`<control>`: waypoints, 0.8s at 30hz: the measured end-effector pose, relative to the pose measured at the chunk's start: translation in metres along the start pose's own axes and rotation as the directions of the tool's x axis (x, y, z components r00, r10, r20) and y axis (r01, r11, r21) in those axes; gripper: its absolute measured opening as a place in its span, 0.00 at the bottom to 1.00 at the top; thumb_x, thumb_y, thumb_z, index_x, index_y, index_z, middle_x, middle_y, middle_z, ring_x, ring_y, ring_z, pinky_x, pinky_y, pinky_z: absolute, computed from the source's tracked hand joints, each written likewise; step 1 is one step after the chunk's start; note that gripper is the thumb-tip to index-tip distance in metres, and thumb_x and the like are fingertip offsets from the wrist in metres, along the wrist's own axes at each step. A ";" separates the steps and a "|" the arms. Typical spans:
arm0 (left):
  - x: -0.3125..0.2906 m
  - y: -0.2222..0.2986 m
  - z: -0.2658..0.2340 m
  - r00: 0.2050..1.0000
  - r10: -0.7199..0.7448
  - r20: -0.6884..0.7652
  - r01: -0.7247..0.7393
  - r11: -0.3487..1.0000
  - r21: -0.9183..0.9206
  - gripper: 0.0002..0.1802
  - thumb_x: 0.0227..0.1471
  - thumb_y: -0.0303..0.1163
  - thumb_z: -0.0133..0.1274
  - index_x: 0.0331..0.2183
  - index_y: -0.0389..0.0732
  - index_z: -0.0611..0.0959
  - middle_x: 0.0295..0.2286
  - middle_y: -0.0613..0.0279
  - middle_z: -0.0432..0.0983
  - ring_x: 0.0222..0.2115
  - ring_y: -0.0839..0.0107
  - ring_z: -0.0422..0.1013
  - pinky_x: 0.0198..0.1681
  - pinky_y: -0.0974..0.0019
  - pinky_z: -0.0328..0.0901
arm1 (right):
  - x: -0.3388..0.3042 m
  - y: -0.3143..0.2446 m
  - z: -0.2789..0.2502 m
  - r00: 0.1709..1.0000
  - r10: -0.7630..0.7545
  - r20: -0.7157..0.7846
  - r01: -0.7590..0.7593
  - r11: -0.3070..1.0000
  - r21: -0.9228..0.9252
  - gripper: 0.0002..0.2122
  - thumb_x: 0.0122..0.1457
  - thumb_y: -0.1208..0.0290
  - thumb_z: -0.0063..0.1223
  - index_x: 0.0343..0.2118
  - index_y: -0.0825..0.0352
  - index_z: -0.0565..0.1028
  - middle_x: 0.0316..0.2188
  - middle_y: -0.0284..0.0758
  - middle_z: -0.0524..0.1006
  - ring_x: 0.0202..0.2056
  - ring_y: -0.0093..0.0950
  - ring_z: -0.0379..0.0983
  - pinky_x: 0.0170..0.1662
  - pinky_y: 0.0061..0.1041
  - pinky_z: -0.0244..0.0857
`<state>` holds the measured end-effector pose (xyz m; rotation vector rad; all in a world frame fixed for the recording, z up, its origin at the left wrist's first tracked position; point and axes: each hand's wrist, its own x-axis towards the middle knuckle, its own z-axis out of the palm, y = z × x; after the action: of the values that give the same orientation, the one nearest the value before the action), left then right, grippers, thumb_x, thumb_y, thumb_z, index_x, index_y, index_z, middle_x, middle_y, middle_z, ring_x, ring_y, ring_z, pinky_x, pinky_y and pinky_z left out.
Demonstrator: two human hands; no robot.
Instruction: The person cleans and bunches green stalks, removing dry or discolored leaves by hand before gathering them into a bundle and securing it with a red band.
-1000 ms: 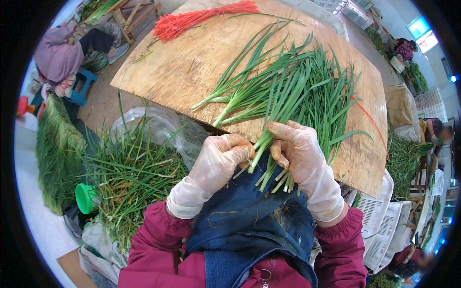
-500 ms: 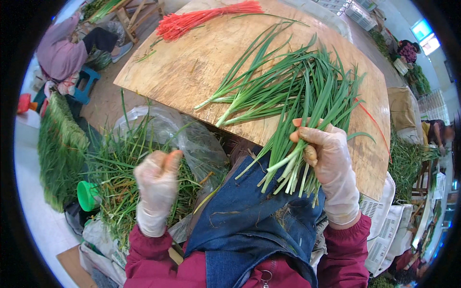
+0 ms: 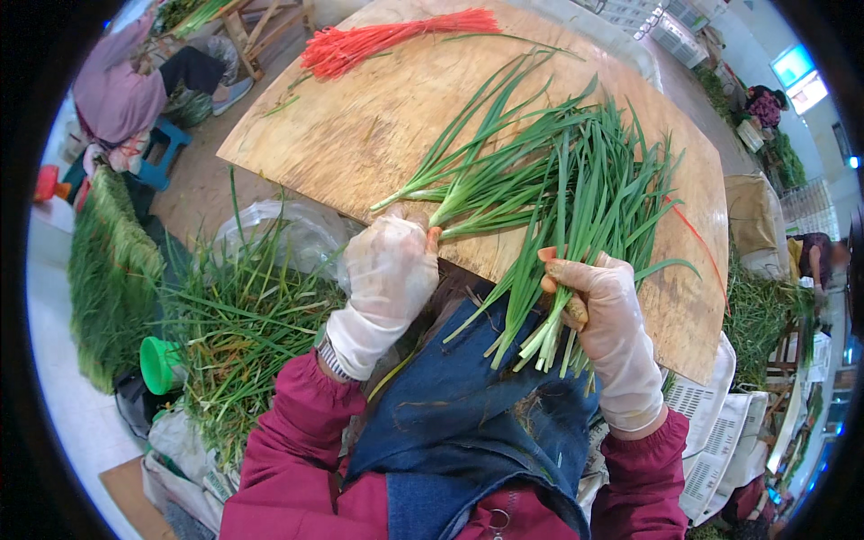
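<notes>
Red strips [image 3: 396,41] far left on plywood table [image 3: 324,135]; grassy heap [image 3: 261,315] near left. Right hand [image 3: 601,306] clenched round chive-like bunch [image 3: 580,202], pale ends nearward. Left hand [image 3: 391,279] curled at table's edge, loose stalks [image 3: 490,189] just beyond; cannot tell its grip.

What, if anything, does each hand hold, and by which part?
Right hand holds green stalks near their pale ends. Left hand: beside other stalks; hold cannot be told.

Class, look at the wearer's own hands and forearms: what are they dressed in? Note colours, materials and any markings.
The left hand and right hand wear thin, whitish, slightly see-through gloves, with brownish stains on the right one's fingers. A striped band shows at the left wrist. The sleeves are deep magenta, gathered at the ends.
</notes>
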<state>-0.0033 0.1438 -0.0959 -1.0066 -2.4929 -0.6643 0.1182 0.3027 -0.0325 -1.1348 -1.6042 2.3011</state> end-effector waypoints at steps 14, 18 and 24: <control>-0.043 0.037 -0.020 0.992 0.122 -0.039 -0.118 0.748 -0.654 0.16 0.29 0.17 0.50 0.29 0.34 0.74 0.22 0.53 0.68 0.21 0.58 0.68 0.22 0.63 0.64 | 0.009 0.019 0.009 0.991 -0.054 0.120 0.045 0.996 0.079 0.04 0.45 0.76 0.51 0.22 0.71 0.71 0.16 0.34 0.72 0.07 0.16 0.57 0.11 0.13 0.49; -0.044 0.041 -0.022 0.990 -0.004 0.138 0.115 0.579 -0.807 0.15 0.33 0.17 0.48 0.31 0.33 0.74 0.22 0.55 0.69 0.20 0.62 0.67 0.22 0.67 0.63 | 0.009 0.019 0.007 0.987 -0.051 0.152 0.038 0.995 0.091 0.03 0.44 0.78 0.50 0.23 0.72 0.71 0.16 0.34 0.72 0.08 0.17 0.58 0.12 0.13 0.51; -0.021 0.045 -0.033 0.659 -0.108 0.744 0.746 -0.036 -0.665 0.10 0.47 0.26 0.48 0.34 0.33 0.74 0.22 0.65 0.72 0.18 0.84 0.64 0.20 0.82 0.58 | 0.005 0.019 0.007 0.991 -0.049 0.128 0.038 0.996 0.086 0.03 0.44 0.78 0.51 0.23 0.71 0.73 0.16 0.32 0.72 0.09 0.15 0.59 0.12 0.12 0.49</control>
<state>0.0482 0.1424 -0.0661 -0.5099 -2.5525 -3.0095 0.1157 0.2917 -0.0500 -0.9404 -1.5420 2.4340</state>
